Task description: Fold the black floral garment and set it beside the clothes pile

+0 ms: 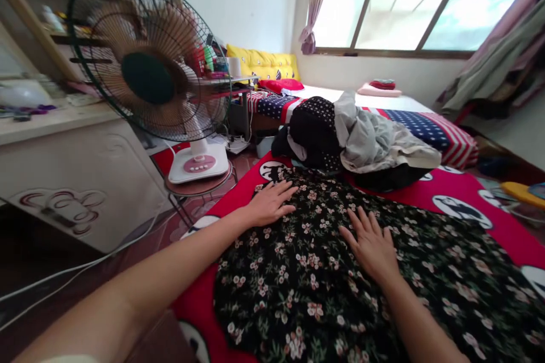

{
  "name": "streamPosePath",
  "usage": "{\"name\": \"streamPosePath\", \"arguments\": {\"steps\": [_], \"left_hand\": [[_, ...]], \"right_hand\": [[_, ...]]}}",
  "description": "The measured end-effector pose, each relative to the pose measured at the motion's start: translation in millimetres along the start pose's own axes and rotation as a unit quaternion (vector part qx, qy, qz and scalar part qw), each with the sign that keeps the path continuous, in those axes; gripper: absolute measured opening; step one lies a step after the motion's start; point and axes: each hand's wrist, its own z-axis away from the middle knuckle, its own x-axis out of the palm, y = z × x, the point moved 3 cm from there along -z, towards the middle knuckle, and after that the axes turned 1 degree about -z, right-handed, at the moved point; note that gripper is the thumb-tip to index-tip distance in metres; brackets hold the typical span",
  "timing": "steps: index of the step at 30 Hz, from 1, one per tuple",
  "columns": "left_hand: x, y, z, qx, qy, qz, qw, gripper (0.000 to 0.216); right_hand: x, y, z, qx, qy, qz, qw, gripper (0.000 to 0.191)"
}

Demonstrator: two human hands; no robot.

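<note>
A bright bedroom with a wide window (pixel 409 0) holds a red printed bedspread (pixel 460 204) on which a black floral garment (pixel 315 272) lies spread flat, a pile of clothes (pixel 353 139) just beyond it, a standing fan (pixel 149 62) at left, and the left hand (pixel 270 202) and right hand (pixel 372 244) resting open, palms down, on the fabric.

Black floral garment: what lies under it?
Under the black floral fabric garment is a red patterned blanket, showing around its edges. Anything beneath the garment's middle is covered.
</note>
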Motion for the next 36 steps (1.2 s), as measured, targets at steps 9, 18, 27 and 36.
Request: {"name": "streamPosePath", "arguments": {"steps": [9,18,27,36], "left_hand": [[0,-25,11,-0.054,-0.043,-0.067,0.995,0.063],[5,18,82,-0.02,-0.004,-0.043,0.999,0.069],[-18,-6,106,0.001,-0.097,-0.079,0.992,0.049],[-5,64,85,0.089,-0.059,-0.033,0.994,0.062]], "right_hand": [[-1,1,1,-0.003,-0.01,-0.012,1.0,0.061],[-8,-4,3,0.007,-0.009,-0.035,0.999,0.06],[-9,-5,4,0.01,0.002,-0.046,0.999,0.06],[-12,-6,6,0.008,0.016,-0.055,0.998,0.058]]}}
